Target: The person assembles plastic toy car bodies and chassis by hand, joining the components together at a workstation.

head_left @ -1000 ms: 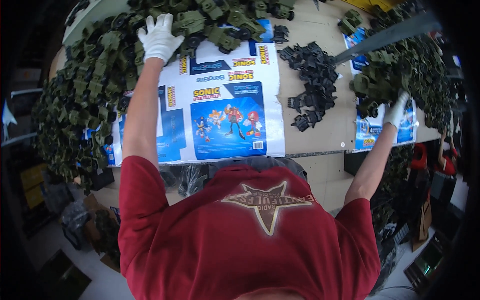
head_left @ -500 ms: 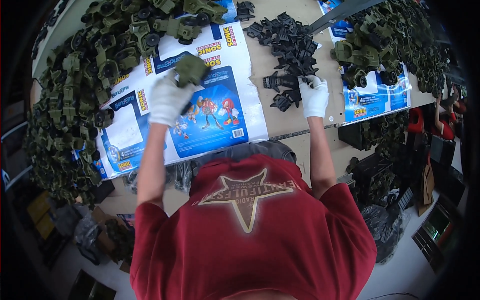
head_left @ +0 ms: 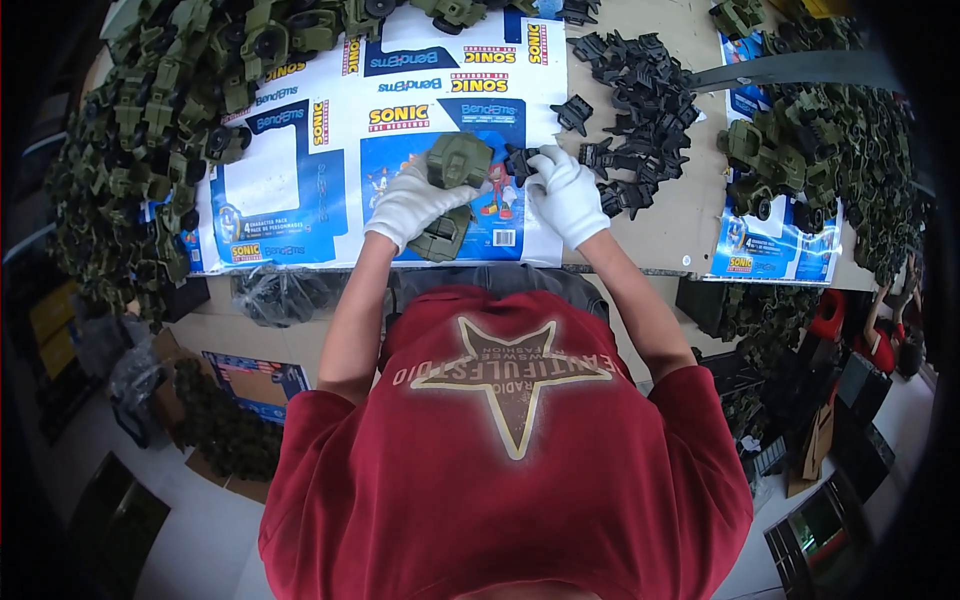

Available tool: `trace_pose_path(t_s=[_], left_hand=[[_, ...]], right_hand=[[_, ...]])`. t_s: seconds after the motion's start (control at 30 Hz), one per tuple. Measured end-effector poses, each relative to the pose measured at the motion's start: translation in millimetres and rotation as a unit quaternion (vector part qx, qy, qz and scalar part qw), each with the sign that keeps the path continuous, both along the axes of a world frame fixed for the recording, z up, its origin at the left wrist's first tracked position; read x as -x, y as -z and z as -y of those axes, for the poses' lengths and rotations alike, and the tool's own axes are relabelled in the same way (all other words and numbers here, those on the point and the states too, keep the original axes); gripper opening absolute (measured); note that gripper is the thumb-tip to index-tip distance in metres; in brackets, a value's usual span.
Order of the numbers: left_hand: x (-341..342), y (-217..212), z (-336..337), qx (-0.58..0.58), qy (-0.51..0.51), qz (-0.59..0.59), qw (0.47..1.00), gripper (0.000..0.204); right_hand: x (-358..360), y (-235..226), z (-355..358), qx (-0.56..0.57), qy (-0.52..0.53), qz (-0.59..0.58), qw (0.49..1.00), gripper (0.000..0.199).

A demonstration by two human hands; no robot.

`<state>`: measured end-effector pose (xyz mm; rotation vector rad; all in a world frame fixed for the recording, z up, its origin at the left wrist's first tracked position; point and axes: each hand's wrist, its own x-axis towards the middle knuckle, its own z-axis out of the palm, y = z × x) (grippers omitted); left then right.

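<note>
My left hand (head_left: 408, 207), in a white glove, grips an olive-green toy vehicle body (head_left: 460, 160) above the printed sheet. A black plastic part (head_left: 520, 163) is pinched in the gloved fingers of my right hand (head_left: 568, 198), close to the right side of the vehicle body. Whether the two pieces touch, I cannot tell. Just below my left fingers is a second olive-green piece (head_left: 441, 238), partly covered by the hand. To the right of my right hand, a heap of similar black parts (head_left: 640, 95) spreads over the table.
Olive-green toy vehicles pile up at the left (head_left: 130, 130) and at the right (head_left: 790, 145). A blue and white printed sheet (head_left: 270, 185) covers the table's left part. A grey metal bar (head_left: 800, 70) crosses the far right. Another person (head_left: 880, 345) is at the right rim.
My right hand has come left from the black heap with a black part. My left hand has brought the vehicle body toward it. The whole view has shifted somewhat.
</note>
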<state>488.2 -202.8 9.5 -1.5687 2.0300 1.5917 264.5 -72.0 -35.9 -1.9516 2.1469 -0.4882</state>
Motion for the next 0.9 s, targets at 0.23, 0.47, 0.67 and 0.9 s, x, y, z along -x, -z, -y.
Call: trace_pose_path(t_s=[0.23, 0.47, 0.67, 0.9], left_hand=[[-12, 17, -20, 0.027, -0.121, -0.135, 0.983, 0.095], [-15, -35, -20, -0.039, -0.085, -0.189, 0.977, 0.094], [-17, -62, -24, -0.046, -0.035, -0.227, 0.972, 0.097], [-9, -61, -25, -0.032, 0.026, -0.181, 0.983, 0.106]], right_hand=[[-22, -58, 35, -0.170, 0.106, 0.001, 0.980, 0.061], [19, -15, 25, -0.063, -0.034, 0.203, 0.977, 0.059], [11, -58, 25, -0.105, 0.023, 0.746, 0.658, 0.048], [2, -58, 21, -0.117, 0.001, 0.790, 0.602, 0.076]])
